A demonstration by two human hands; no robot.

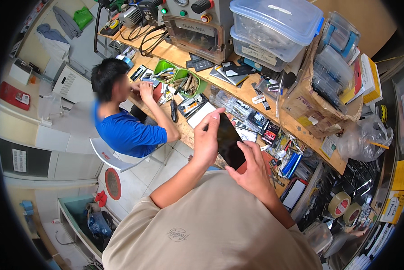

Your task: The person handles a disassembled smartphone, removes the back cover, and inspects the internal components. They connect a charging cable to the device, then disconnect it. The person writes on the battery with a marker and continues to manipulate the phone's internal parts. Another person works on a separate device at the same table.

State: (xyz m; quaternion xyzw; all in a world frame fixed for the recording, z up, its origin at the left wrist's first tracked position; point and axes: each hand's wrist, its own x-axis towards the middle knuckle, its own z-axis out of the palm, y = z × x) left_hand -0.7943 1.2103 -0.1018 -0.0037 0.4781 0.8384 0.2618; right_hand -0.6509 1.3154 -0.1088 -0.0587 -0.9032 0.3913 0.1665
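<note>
A black phone (229,146) with a dark screen is held between my two hands, above the near edge of the wooden workbench. My left hand (206,139) grips its left side with the thumb at the top. My right hand (251,166) holds its lower right side with bent fingers. Just beyond the phone lie a white rectangular item (197,112), a row of small clear packages (229,103) and assorted tools (292,164). An orange-red mat (276,164) shows partly behind my right hand.
A co-worker in blue (125,132) sits on a chair at left, hands near green trays (186,72) of tools. A machine (197,33), stacked plastic bins (274,27) and a cardboard box (319,121) stand along the back. Tape rolls (339,203) lie at lower right.
</note>
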